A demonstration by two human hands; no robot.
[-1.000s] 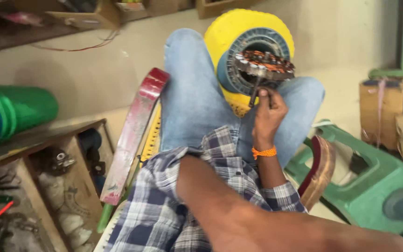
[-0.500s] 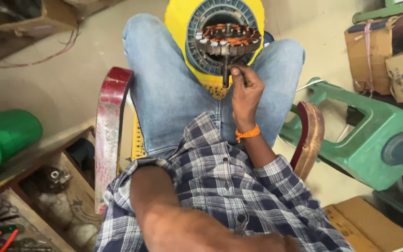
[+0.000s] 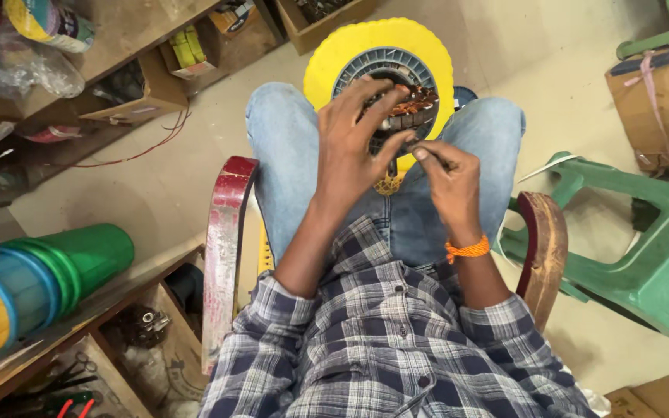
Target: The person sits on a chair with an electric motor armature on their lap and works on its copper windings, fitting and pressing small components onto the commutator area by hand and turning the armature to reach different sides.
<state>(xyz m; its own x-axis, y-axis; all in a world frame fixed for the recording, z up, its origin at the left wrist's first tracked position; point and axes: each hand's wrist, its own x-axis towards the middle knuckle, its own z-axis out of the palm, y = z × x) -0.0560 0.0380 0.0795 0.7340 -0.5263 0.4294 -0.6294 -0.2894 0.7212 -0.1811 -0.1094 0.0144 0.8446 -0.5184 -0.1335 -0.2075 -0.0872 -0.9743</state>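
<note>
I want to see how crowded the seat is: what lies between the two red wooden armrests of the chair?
In the head view, between the left armrest and right armrest are the person's jeans-clad legs and checked shirt.

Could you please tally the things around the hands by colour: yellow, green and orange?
Yellow: 1, the round yellow disc behind the wound coil part that the left hand touches.
Green: 1, the green plastic stool.
Orange: 1, the wristband on the right hand.
Total: 3
</note>
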